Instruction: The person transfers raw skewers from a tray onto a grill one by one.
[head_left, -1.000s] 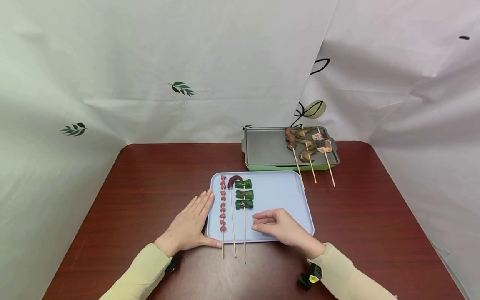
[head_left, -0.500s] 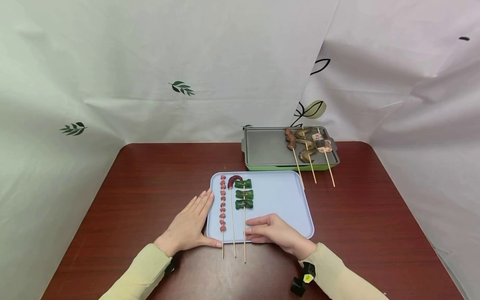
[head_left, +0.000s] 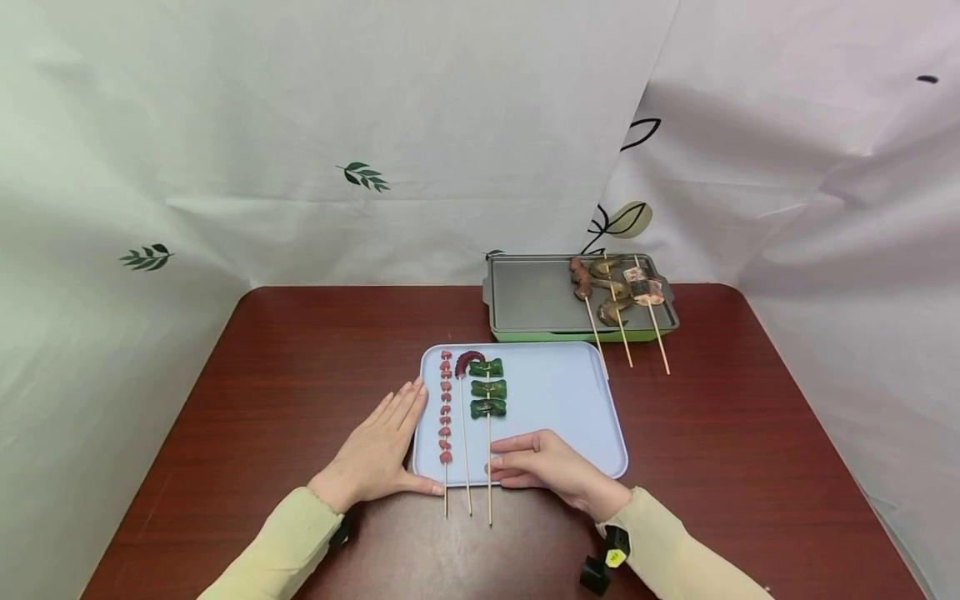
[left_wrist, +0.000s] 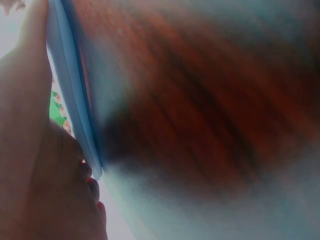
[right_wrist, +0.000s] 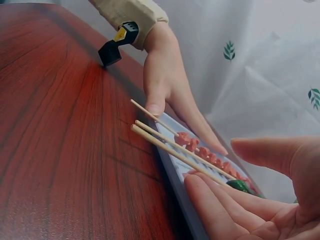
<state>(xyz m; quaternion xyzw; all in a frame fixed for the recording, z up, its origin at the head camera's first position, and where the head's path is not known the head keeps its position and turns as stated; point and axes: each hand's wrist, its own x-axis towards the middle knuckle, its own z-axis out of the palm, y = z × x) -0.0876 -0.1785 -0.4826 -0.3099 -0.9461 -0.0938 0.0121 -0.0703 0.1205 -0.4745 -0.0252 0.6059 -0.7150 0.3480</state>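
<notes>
Lying across the tray's (head_left: 555,392) near edge, the green skewer (head_left: 489,408) is ungripped: right hand (head_left: 555,465), thumb and fingers parted; left hand (head_left: 381,448), fingers straight. Three skewers (head_left: 612,312) occupy the grill pan (head_left: 528,296); three seemingly remain.

This looks like a makeshift, curtained-off setting: creased pale sheeting (head_left: 480,108) with printed leaves (head_left: 364,176) encloses a wood-grained bench (head_left: 315,358) on three sides; the kind of building is unclear.

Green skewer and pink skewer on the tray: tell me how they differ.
The green skewer has three wide pieces; the pink skewer, many small ones. The green skewer shows more bare stick than the pink skewer. Both lie on the blue tray, overhanging its near edge.
</notes>
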